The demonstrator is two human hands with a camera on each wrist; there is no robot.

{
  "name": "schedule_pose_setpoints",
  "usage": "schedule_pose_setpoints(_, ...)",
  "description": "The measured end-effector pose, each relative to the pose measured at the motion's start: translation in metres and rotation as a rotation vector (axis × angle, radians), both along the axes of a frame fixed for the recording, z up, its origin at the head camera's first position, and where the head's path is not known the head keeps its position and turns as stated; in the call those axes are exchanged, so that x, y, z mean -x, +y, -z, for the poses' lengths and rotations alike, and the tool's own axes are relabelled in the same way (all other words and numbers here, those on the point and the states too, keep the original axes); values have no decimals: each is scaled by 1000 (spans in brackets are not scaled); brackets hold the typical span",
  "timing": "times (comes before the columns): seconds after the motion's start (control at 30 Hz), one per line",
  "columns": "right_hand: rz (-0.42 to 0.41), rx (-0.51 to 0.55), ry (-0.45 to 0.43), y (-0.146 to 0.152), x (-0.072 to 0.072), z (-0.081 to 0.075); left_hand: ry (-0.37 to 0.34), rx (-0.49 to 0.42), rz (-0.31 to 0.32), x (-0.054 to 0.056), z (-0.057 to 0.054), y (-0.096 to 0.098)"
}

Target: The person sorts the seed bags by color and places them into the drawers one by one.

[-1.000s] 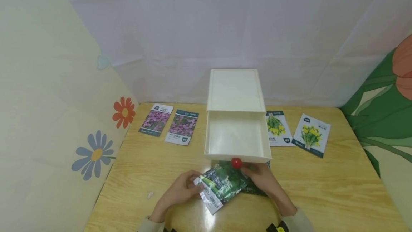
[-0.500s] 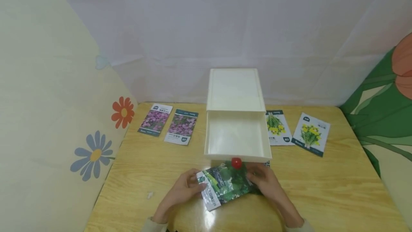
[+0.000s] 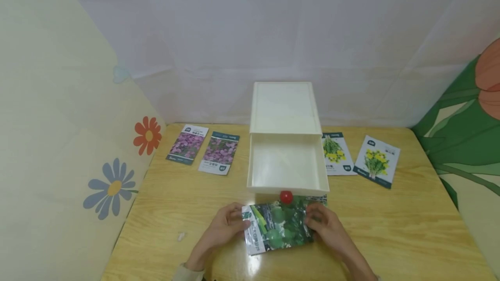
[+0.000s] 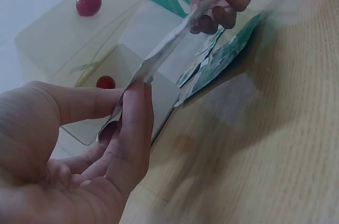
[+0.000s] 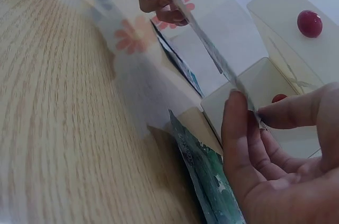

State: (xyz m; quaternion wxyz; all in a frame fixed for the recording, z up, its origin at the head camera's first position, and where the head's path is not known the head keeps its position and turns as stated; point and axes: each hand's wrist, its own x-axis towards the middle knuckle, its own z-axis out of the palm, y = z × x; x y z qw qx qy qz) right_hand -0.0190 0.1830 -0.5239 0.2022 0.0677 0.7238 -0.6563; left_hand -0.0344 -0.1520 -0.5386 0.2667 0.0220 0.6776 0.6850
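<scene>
Both hands hold up a green seed packet (image 3: 279, 227), which has a white end panel at its left. My left hand (image 3: 224, 228) pinches the white end between thumb and fingers. At the opposite short edge, my right hand (image 3: 329, 229) pinches the packet the same way. In the wrist views the packet (image 4: 165, 46) is seen almost edge-on, raised off the table. Beneath it lies another green packet (image 5: 206, 176), mostly hidden in the head view. Just behind the held packet stands a white drawer box (image 3: 285, 107) with its drawer (image 3: 289, 164) pulled out and a red knob (image 3: 286, 197) in front.
Two purple-flower seed packets (image 3: 187, 144) lie at the back left of the wooden table (image 3: 414, 229). To the right of the box are two yellow-flower packets (image 3: 377, 161). A small pale scrap (image 3: 181, 236) is at the left. Flower-patterned panels (image 3: 113, 187) flank the table.
The held packet has turned from slanted to nearly level and shifted slightly right. My right hand has moved right, its grip now plain at the packet's right edge. The left hand keeps its pinch.
</scene>
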Motion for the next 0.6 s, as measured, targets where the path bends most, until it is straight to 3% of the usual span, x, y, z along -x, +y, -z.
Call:
schedule_pose_setpoints(0.27, -78, 10, 87, 12, -3, -4, -7, -3, 17, -2, -7, 4)
schedule_pose_setpoints(0.6, -71, 65, 80, 17, -7, -16, 4, 38, -4, -3, -18, 7)
